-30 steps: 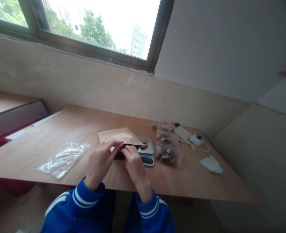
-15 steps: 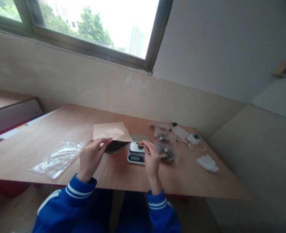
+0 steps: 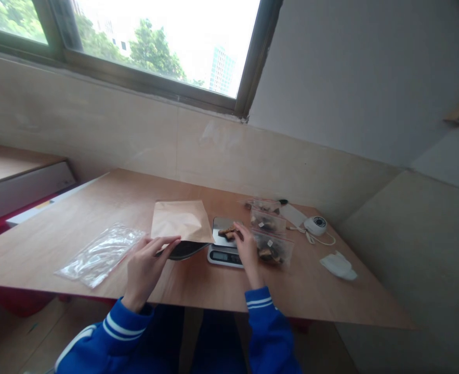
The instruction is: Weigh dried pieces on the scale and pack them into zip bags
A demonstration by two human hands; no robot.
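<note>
My left hand pinches the near edge of a kraft paper pouch, whose dark mouth gapes toward me. To the right stands a small digital kitchen scale with a lit display. Brown, dried-looking pieces are over its metal plate; they resemble dried mushroom, though their kind is unclear. My right hand is at the plate's right side, its fingertips closed on the end of one such piece. Zip bags of similar dark and tan pieces lie just right of that hand.
A clear plastic bag lies flat on the wooden table at left. On the right are a white dome camera with its cable and a crumpled white tissue. A wall and window stand behind the table.
My right hand has moved a little forward and lowered the brown piece toward the scale plate. The left hand still holds the pouch, which now sits slightly lower in view.
</note>
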